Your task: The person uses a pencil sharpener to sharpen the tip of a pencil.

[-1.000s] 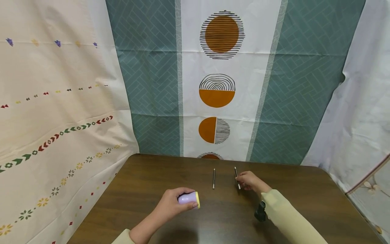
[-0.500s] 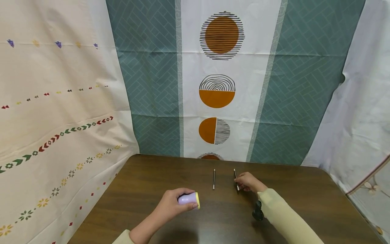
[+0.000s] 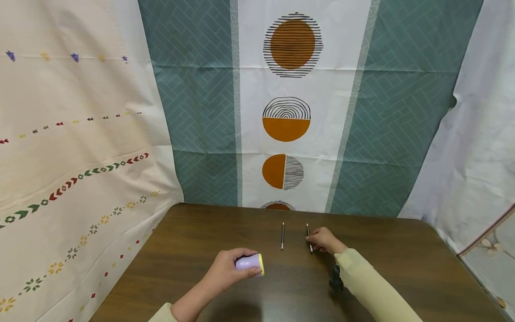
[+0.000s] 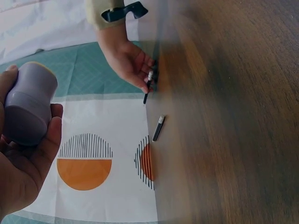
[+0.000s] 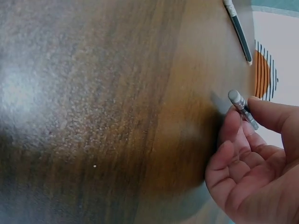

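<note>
My left hand holds a lilac, waisted object with a yellow rim above the table, its rim end facing right. In the left wrist view, thumb and fingers wrap that lilac object from both sides. Farther back on the right, my right hand pinches a dark pencil between thumb and fingers. Close up in the right wrist view, the pinched pencil shows a whitish eraser and silver ferrule. A second dark pencil lies on the table to the left of the held one, roughly parallel to it.
The brown wooden table meets a green and white patterned cloth at its back edge. A cream embroidered cloth hangs along the left, a white one along the right. A black device is strapped at the right wrist.
My right hand has moved a little left with the pinched pencil, closer to the lying one. My left hand and the lilac object have stayed in place.
</note>
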Tool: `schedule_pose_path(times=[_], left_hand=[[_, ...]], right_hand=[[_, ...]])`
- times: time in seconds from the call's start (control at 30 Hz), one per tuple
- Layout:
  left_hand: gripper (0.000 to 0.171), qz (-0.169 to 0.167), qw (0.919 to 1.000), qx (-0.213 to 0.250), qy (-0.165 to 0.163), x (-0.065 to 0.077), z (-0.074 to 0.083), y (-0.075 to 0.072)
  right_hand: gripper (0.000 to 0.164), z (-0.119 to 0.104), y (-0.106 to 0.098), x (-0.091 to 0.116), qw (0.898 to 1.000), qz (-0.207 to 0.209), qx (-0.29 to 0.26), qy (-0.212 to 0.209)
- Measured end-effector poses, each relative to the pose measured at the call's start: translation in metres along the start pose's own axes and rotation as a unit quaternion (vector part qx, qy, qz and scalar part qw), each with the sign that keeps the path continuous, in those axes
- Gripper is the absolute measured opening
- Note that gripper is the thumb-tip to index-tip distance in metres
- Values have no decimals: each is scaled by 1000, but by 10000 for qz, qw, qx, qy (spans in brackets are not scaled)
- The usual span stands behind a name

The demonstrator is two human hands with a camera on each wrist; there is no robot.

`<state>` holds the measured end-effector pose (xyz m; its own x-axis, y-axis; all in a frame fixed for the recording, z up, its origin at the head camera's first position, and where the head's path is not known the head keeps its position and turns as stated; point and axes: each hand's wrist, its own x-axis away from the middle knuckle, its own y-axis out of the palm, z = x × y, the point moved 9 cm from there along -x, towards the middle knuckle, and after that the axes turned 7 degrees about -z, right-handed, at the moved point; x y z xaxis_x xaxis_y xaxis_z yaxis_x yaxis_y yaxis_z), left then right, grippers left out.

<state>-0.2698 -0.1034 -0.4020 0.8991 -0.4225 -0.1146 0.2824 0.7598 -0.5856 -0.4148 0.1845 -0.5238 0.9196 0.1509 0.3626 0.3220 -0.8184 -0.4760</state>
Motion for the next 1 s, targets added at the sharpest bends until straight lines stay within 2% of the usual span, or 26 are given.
schedule_pose_path(times=[0.4,0.73,1.0], left_hand=[[39,-7,10000,-58,52,-1,2,0],[39,-34,10000,-22,68,0,1,2],[39,-6,9999,-93,96,0,2,2]], right_hand=[[24,-4,-5,-2,9980,349,466,-254],[21,-9,-5,-4,9899,752,1132,-402],[23,-12,-4,-1,9863,954,1288,-392]])
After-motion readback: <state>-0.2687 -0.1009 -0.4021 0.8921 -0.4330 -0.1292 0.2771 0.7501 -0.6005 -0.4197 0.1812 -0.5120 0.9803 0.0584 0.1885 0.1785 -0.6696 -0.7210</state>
